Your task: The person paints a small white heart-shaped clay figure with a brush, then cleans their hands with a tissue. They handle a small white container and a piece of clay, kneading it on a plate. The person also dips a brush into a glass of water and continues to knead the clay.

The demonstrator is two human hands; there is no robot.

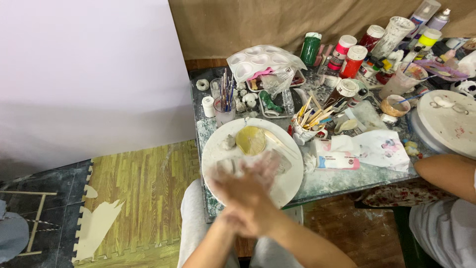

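My left hand (pixel 230 208) and my right hand (pixel 263 191) are pressed palm to palm, blurred by motion, over the near edge of a round white board (pixel 292 164). Whatever lies between the palms is hidden. On the board sit a flat yellowish disc (pixel 251 140), a small grey clay lump (pixel 228 143) and a thin wooden stick (pixel 277 141). More grey clay lies on the board just beyond my fingers, partly covered by them.
The cluttered table holds a cup of brushes (pixel 224 106), a cup of wooden tools (pixel 307 124), a white palette (pixel 260 59), paint bottles (pixel 353 60), tissues (pixel 382 149) and a second round board (pixel 448 126). Another person's arm (pixel 446 173) rests at the right. Yellow-green floor mats (pixel 139 198) lie to the left.
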